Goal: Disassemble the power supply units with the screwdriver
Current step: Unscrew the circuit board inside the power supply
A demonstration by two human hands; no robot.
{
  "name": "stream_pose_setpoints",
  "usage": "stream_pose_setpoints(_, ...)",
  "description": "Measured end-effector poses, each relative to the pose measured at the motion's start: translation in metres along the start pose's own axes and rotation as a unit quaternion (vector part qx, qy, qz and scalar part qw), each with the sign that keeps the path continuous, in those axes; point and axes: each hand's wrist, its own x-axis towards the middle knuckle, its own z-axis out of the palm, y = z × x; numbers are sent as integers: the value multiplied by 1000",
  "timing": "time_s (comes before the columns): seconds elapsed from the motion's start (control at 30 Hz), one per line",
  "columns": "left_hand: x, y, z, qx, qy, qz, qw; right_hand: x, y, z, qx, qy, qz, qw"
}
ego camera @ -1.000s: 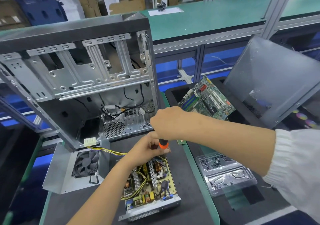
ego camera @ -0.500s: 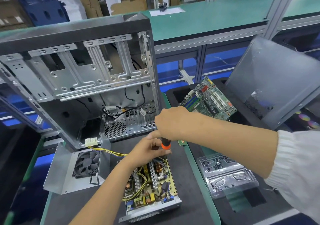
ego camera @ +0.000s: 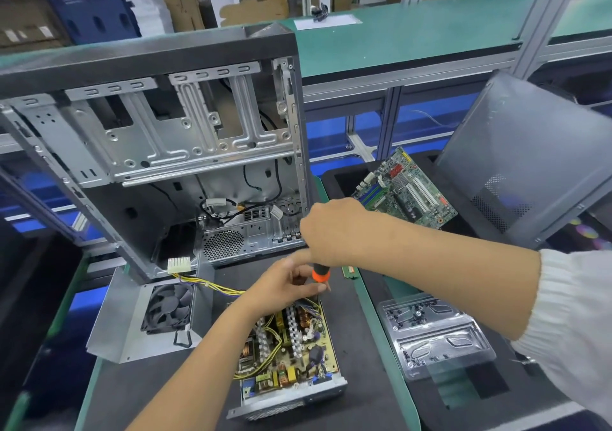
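Observation:
An opened power supply unit [ego camera: 291, 354] lies on the dark mat, its yellow circuit board with coils and wires exposed. Its metal cover with the black fan [ego camera: 167, 308] lies to the left, joined by yellow wires to a white connector [ego camera: 178, 265]. My right hand [ego camera: 334, 228] grips the handle of a screwdriver [ego camera: 320, 273] with an orange collar, held upright over the board's far right corner. My left hand [ego camera: 291, 281] pinches the screwdriver's lower shaft just under the collar. The tip is hidden behind my fingers.
An empty computer case [ego camera: 159, 152] stands open behind the unit. A green motherboard [ego camera: 404, 192] lies in a black bin to the right, with a grey side panel [ego camera: 530, 152] leaning beside it. A clear plastic tray [ego camera: 433, 334] with screws sits at the lower right.
Both hands stay on the screwdriver at the board's far corner. My right hand has shifted slightly on the handle, and the view has edged a little.

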Motion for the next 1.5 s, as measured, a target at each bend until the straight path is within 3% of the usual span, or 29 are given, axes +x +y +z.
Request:
stream_pose_setpoints(0.3, 1, -3, 1, 16, -2, -5, 1000, -7, -2, -1, 5, -66, -99, 993)
stream_pose_setpoints(0.47, 2, -4, 1, 29, 15, 5, 999, -4, 3, -5, 51, 12, -7, 999)
stream_pose_setpoints(0.53, 2, -4, 1, 32, 15, 4, 999, -2, 0, -1, 42, 9, 12, 999)
stream_pose_setpoints(0.67, 2, -6, 1, 43, 7, -6, 999, -4, 1, 3, 5, -21, -71, 997)
stream_pose_setpoints(0.77, 0, -4, 3, 18, 35, -8, 999, -7, 4, 2, 63, -52, -132, 988)
stream_pose_setpoints(0.9, 1, -3, 2, 51, 10, 15, 999, -7, 3, 2, 83, -18, -59, 995)
stream_pose_setpoints(1.0, 2, -3, 2, -4, 17, 24, 1000, -6, 1, 5, 53, 25, 2, 998)
stream_pose_setpoints(1.23, 5, -8, 0, 43, 4, 0, 999, -13, 6, 8, 50, -12, -92, 994)
stream_pose_setpoints(1.5, 6, -8, -1, 75, 9, 1, 997, -15, 7, 19, 56, 30, -32, 997)
